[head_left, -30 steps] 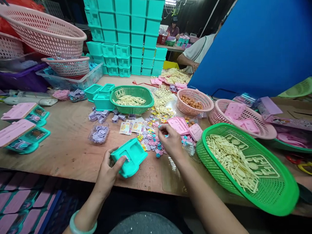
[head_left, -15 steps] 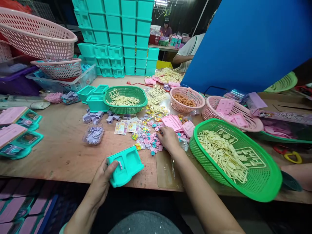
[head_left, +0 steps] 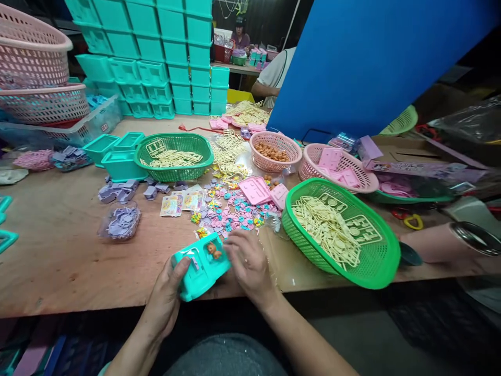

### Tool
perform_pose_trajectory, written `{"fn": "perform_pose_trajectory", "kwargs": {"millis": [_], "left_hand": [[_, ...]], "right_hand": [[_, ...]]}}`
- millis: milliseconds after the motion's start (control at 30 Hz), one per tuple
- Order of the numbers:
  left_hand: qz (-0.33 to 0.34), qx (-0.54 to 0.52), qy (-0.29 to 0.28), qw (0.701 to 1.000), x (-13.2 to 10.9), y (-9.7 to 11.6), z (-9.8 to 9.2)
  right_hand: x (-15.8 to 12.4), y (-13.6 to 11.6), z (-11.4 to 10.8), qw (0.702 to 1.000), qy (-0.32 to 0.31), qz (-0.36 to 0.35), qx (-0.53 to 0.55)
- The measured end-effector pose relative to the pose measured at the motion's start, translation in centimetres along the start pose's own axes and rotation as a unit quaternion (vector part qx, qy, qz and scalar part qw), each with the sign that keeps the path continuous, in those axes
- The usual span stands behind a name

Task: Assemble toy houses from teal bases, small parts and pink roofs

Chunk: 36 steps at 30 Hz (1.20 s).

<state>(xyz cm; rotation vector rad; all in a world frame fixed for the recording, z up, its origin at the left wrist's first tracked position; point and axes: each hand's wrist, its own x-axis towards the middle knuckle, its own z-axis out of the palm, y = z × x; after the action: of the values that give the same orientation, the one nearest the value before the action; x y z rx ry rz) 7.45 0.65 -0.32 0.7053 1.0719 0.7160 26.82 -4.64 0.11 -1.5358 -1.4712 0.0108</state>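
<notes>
My left hand (head_left: 168, 287) grips a teal plastic case (head_left: 203, 282) by its left side, thumb on top, above the table's front edge. One recess of the case holds a small brown figure (head_left: 214, 250); a small lilac piece (head_left: 194, 262) sits in another. Just right of the case is my right hand (head_left: 248, 261), slightly blurred, its fingers loosely bent and apart with nothing visible in them. Beyond the case lies a spread of small pink, blue and yellow pieces (head_left: 235, 214). Pink plastic plates (head_left: 255, 190) lie behind those pieces.
A green basket (head_left: 385, 261) of cream parts stands at right, by a pink tumbler (head_left: 442, 243). Farther back are a dark green basket (head_left: 174, 175), a pink basket (head_left: 276, 166) of brown figures and stacked teal cases (head_left: 148, 42). A clear tub (head_left: 119, 222) of lilac pieces sits left.
My right hand has come back from the pile of small pieces to the case. A brown figure now sits in the case's right recess. The view has turned right.
</notes>
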Motion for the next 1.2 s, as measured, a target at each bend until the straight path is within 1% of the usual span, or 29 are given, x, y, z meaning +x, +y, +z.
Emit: {"fn": "perform_pose_trajectory", "kwargs": {"millis": [67, 100, 167, 233, 300, 367, 433, 467, 500, 533, 567, 600, 667, 700, 733, 767, 833, 900, 933, 1000, 1033, 1067, 1100, 1133, 1167, 1200], "left_hand": [[0.005, 0.012, 0.001, 1.0, 0.3, 0.1, -0.4], [0.008, 0.018, 0.004, 1.0, 0.4, 0.2, -0.6], [0.012, 0.03, 0.005, 0.999, 0.5, 0.4, -0.8], [0.013, 0.041, 0.004, 0.999, 0.6, 0.6, -0.7], [0.022, 0.049, 0.008, 0.999, 0.5, 0.7, -0.6], [0.027, 0.051, 0.019, 0.998, 0.4, 0.9, -0.7], [0.029, 0.047, 0.027, 0.998, 0.3, 1.1, -1.0], [0.03, 0.044, 0.03, 0.998, 0.3, 1.2, -1.1], [0.034, 0.041, 0.031, 0.998, 0.3, 1.3, -1.3], [0.039, 0.041, 0.033, 0.998, 0.2, 1.3, -1.4], [0.046, 0.041, 0.035, 0.997, 0.2, 1.4, -1.5], [0.051, 0.043, 0.038, 0.997, 0.2, 1.4, -1.5], [0.06, 0.045, 0.043, 0.996, 0.1, 1.3, -1.5], [0.064, 0.044, 0.045, 0.996, 0.0, 1.3, -1.6], [0.069, 0.042, 0.047, 0.996, -0.1, 1.3, -1.6], [0.073, 0.041, 0.049, 0.995, -0.1, 1.3, -1.8], [0.078, 0.042, 0.049, 0.995, -0.2, 1.3, -2.1], [0.075, 0.046, 0.041, 0.995, -0.3, 1.3, -2.7], [0.072, 0.047, 0.035, 0.996, -0.3, 1.3, -3.0], [0.07, 0.045, 0.025, 0.996, -0.3, 1.3, -3.6], [0.072, 0.043, 0.024, 0.996, -0.4, 1.3, -3.8], [0.076, 0.041, 0.025, 0.996, -0.4, 1.4, -4.0], [0.08, 0.039, 0.025, 0.996, -0.4, 1.4, -4.2], [0.083, 0.04, 0.026, 0.995, -0.4, 1.5, -4.3], [0.086, 0.042, 0.026, 0.995, -0.3, 1.6, -4.3], [0.089, 0.046, 0.026, 0.995, -0.3, 1.7, -4.3]], "right_hand": [[-0.4, 3.5, -1.3, 0.995, 0.005, 0.01, -0.096], [-0.5, 5.4, -1.9, 0.987, -0.001, 0.019, -0.158], [-0.5, 9.1, -2.8, 0.967, -0.042, 0.046, -0.247], [-0.4, 11.6, -3.1, 0.955, -0.073, 0.061, -0.281], [0.0, 12.8, -3.2, 0.955, -0.081, 0.058, -0.28], [0.6, 12.3, -3.2, 0.962, -0.067, 0.042, -0.26], [1.0, 10.5, -3.1, 0.979, -0.024, 0.024, -0.202], [1.1, 9.1, -2.9, 0.988, 0.004, 0.028, -0.152], [1.1, 7.6, -2.6, 0.995, 0.029, 0.048, -0.085], [1.0, 6.1, -2.1, 0.995, 0.04, 0.086, -0.004], [0.9, 4.7, -1.5, 0.986, 0.034, 0.141, 0.086], [0.7, 3.4, -0.8, 0.963, 0.012, 0.2, 0.181], [0.5, 1.9, 0.5, 0.891, -0.048, 0.3, 0.336], [0.5, 1.6, 1.1, 0.859, -0.074, 0.331, 0.384], [0.6, 1.6, 1.5, 0.836, -0.091, 0.353, 0.411], [0.7, 1.8, 1.7, 0.822, -0.102, 0.366, 0.424], [1.3, 2.4, 1.9, 0.815, -0.116, 0.371, 0.43], [1.7, 3.1, 1.7, 0.826, -0.131, 0.358, 0.416], [1.8, 3.4, 1.6, 0.836, -0.147, 0.346, 0.4], [1.7, 3.8, 1.5, 0.871, -0.188, 0.301, 0.34], [1.5, 3.9, 1.4, 0.896, -0.199, 0.266, 0.294], [1.2, 3.7, 1.3, 0.925, -0.193, 0.222, 0.24], [1.0, 3.4, 1.3, 0.953, -0.17, 0.172, 0.184], [0.8, 2.8, 1.3, 0.973, -0.143, 0.12, 0.135], [0.7, 2.1, 1.3, 0.985, -0.123, 0.068, 0.102], [0.6, 1.2, 1.3, 0.989, -0.118, 0.014, 0.082]]}}
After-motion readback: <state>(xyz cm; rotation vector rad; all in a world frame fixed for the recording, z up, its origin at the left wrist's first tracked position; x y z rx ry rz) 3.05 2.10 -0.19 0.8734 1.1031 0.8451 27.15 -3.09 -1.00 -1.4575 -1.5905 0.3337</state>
